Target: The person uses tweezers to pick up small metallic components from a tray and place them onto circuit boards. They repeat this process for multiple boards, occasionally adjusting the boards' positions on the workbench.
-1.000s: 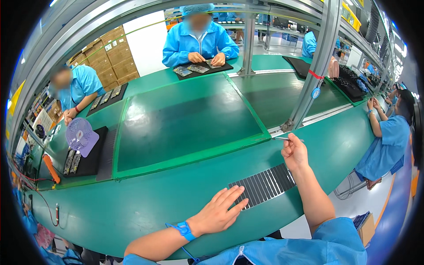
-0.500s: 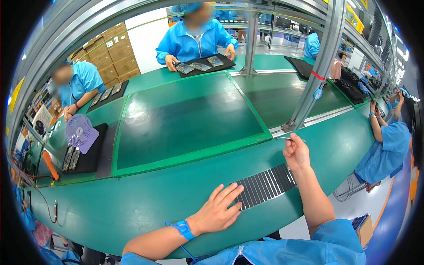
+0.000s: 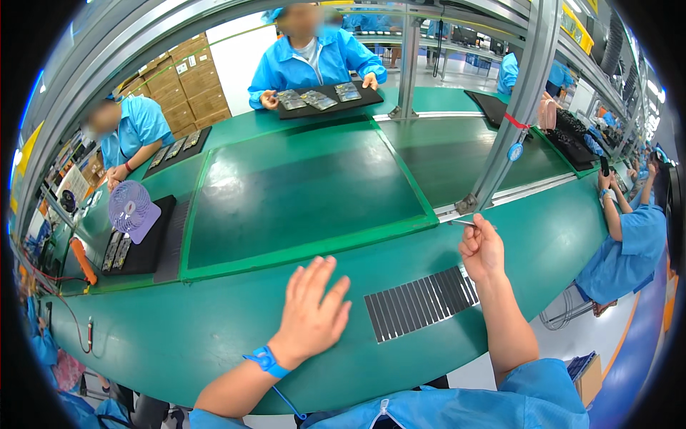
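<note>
A sheet of narrow black strips (image 3: 418, 306), with pale gaps between some of them toward its right end, lies flat on the green tabletop. My left hand (image 3: 312, 307) is off to its left, fingers spread and holding nothing, with a blue wrist strap (image 3: 266, 361) and its cord on the wrist. Above the sheet's far right corner, my right hand (image 3: 484, 250) is closed around slim metal tweezers (image 3: 468, 223), whose tip points left. The palm side of that hand faces up.
Beyond a belt section (image 3: 307, 200) with a green border, a person holds a black tray (image 3: 329, 101) of circuit boards. A metal post (image 3: 504, 150) rises past my right hand. At left are a purple fan (image 3: 130, 207), a black tray (image 3: 153, 239) and an orange tool (image 3: 83, 262).
My left hand has lifted off the sheet's left end and moved left and away from me. Across the belt, the person's tray has shifted slightly left and tilted. My right hand stays nearly still.
</note>
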Demonstrator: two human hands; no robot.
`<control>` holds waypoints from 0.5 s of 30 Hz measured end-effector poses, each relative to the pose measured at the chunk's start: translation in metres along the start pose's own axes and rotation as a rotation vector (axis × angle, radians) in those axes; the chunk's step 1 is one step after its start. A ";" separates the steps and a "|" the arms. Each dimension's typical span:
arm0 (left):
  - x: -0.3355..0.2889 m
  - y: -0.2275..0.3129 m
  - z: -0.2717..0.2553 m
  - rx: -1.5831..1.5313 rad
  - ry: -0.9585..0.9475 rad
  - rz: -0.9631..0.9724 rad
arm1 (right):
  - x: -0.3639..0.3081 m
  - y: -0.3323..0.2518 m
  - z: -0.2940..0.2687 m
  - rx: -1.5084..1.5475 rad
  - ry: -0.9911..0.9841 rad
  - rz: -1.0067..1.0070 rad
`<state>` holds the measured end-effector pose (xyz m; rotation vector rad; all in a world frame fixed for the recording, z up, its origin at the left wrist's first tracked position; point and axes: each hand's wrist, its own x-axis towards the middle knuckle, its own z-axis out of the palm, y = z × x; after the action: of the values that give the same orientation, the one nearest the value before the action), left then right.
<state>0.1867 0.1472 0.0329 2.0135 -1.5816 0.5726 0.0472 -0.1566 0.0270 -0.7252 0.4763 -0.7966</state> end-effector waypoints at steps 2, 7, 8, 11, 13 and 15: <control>0.004 -0.011 -0.005 0.091 0.030 -0.061 | -0.003 -0.002 0.001 0.009 -0.012 0.002; 0.020 -0.065 0.007 0.333 -0.027 -0.063 | -0.010 -0.003 0.010 0.035 -0.037 0.030; 0.025 -0.078 0.013 0.374 -0.039 -0.044 | -0.012 -0.004 0.013 0.043 -0.036 0.031; 0.047 -0.112 0.035 0.436 -0.092 -0.020 | -0.011 -0.005 0.012 0.042 -0.050 0.020; 0.067 -0.131 0.045 0.465 -0.137 -0.011 | -0.006 -0.001 0.006 0.042 -0.046 0.026; 0.087 -0.146 0.052 0.496 -0.184 -0.001 | -0.004 -0.001 0.002 0.043 -0.042 0.028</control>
<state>0.3494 0.0762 0.0258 2.4882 -1.6631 0.8698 0.0461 -0.1530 0.0295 -0.6924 0.4294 -0.7614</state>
